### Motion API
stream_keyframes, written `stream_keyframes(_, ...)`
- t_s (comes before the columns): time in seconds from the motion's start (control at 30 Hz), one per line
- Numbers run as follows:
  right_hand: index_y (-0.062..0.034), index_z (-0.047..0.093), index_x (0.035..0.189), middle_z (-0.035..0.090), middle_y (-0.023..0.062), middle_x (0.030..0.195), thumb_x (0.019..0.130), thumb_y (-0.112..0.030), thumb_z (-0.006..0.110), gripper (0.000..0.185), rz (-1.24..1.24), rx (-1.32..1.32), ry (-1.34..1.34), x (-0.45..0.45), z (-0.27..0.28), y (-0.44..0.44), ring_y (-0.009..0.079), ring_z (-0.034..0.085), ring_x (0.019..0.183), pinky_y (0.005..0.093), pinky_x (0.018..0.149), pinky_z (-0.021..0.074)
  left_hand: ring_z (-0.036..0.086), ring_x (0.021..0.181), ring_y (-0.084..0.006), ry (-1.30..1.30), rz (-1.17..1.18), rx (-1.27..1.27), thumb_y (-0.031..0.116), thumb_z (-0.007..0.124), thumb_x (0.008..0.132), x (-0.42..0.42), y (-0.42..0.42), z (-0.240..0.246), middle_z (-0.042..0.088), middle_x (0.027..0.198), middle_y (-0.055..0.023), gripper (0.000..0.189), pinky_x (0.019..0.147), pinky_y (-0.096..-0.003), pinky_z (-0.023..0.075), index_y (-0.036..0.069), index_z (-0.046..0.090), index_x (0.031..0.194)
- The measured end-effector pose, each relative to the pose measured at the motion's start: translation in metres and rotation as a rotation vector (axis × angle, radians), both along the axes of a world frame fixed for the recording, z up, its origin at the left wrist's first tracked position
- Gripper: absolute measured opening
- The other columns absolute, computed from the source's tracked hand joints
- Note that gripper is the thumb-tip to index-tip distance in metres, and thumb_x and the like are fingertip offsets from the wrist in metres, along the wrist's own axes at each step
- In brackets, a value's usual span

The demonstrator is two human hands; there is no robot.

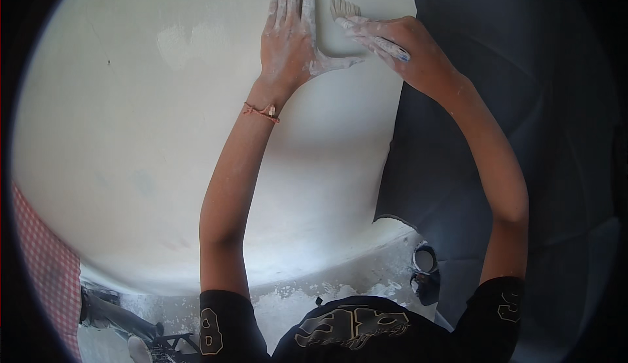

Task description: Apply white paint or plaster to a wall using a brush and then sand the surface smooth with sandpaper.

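Note:
My left hand (289,39) lies palm-down against a white painted wall (147,98), fingers pointing up and thumb stretched out to the right. White paint or plaster coats its fingers. To its right, my right hand (392,39) grips a paintbrush (345,8) with pale bristles turned up and toward the wall. The brush handle (395,50) is smeared white, with a bit of blue at its end. A glossy, wet-looking patch (179,44) shows on the wall left of my left hand.
A dark grey sheet (471,132) covers the right side, meeting the white along a ragged edge. A can (424,260) stands on the white-spattered floor (294,304). Red checked cloth (44,260) hangs at the left, near a partly hidden dark object (117,316) I cannot identify.

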State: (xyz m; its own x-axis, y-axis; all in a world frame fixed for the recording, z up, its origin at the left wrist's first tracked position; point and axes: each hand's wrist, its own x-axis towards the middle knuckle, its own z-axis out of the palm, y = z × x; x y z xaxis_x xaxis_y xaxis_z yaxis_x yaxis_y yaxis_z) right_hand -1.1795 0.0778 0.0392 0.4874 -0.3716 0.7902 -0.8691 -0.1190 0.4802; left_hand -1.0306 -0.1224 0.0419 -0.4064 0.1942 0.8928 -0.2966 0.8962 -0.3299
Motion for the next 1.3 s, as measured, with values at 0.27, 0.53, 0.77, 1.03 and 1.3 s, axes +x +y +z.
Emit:
stream_keyframes(0.27, -0.0004, 0.080, 0.117, 0.080, 0.0158, 0.123, 0.098, -0.001, 0.072, 0.020, 0.014, 0.476, -0.279, -0.007, 0.066, -0.002, 0.0333, 0.076, 0.110, 0.0393, 0.101, 0.0583, 0.018, 0.166, -0.0479, 0.040, -0.029, -0.096, 0.100, 0.071, 0.064, -0.004, -0.014, 0.003, 0.018, 0.174, -0.0385, 0.165, 0.137, -0.0551, 0.0198, -0.017, 0.015, 0.166)
stream_keyframes(0.53, -0.0005, 0.078, 0.124, 0.080, 0.0191, 0.122, 0.098, 0.000, 0.072, 0.027, -0.032, -0.105, -0.013, -0.036, 0.044, -0.007, 0.0377, 0.077, 0.107, 0.0388, 0.097, 0.0605, 0.018, 0.166, -0.0483, 0.058, -0.150, -0.111, 0.101, 0.072, 0.061, -0.011, -0.005, 0.003, 0.018, 0.175, -0.0374, 0.167, 0.137, -0.0549, 0.0209, -0.017, 0.016, 0.166)
stream_keyframes(0.77, -0.0139, 0.076, 0.124, 0.071, 0.0098, 0.119, 0.095, -0.008, 0.075, 0.029, -0.191, 0.173, -0.076, -0.023, -0.019, 0.010, 0.0352, 0.067, 0.111, 0.0420, 0.099, 0.0551, 0.012, 0.168, -0.0444, 0.001, 0.025, -0.070, 0.099, 0.069, 0.066, -0.010, -0.023, 0.002, 0.010, 0.178, -0.0343, 0.164, 0.138, -0.0529, 0.0188, -0.016, 0.012, 0.167)
stream_keyframes(1.03, -0.0135, 0.076, 0.120, 0.070, 0.0069, 0.116, 0.099, -0.012, 0.079, 0.021, -0.128, 0.633, -0.371, -0.014, -0.009, -0.003, 0.0256, 0.068, 0.110, 0.0408, 0.097, 0.0553, 0.013, 0.167, -0.0449, 0.025, 0.030, -0.084, 0.098, 0.069, 0.068, 0.009, -0.029, 0.000, 0.010, 0.178, -0.0331, 0.161, 0.138, -0.0541, 0.0191, -0.014, 0.011, 0.169)
stream_keyframes(1.3, 0.0005, 0.074, 0.121, 0.077, 0.0150, 0.126, 0.102, -0.006, 0.065, 0.022, 0.710, -0.266, 0.213, -0.056, 0.067, -0.057, 0.0357, 0.073, 0.117, 0.0457, 0.104, 0.0576, 0.022, 0.165, -0.0478, 0.124, -0.039, -0.139, 0.098, 0.076, 0.062, 0.015, -0.026, 0.003, 0.020, 0.177, -0.0319, 0.167, 0.135, -0.0581, 0.0252, -0.013, 0.012, 0.169)
